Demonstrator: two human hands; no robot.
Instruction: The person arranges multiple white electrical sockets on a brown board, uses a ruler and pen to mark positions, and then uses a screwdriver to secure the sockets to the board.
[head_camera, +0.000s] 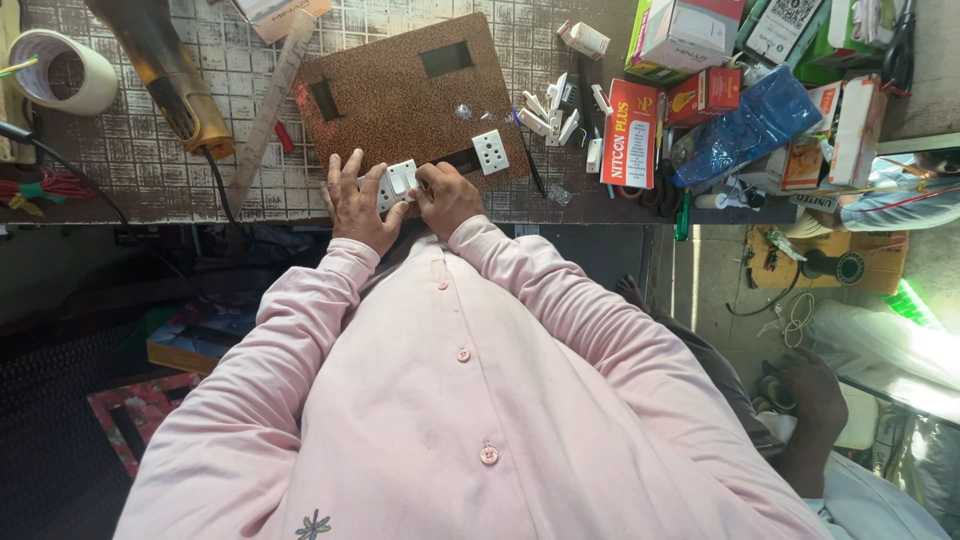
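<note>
A brown speckled board with rectangular cut-outs lies on the workbench. At its near edge my left hand and my right hand both grip a white switch module set against the board. My left fingers spread over the board edge; my right thumb and fingers pinch the module's right side. A white socket module sits in the board just to the right. Pink sleeves cover both arms.
Loose white switches and red boxes lie to the right, with a blue bag. A yellow power tool, a ruler and a tape roll lie left. Another person's hand is at lower right.
</note>
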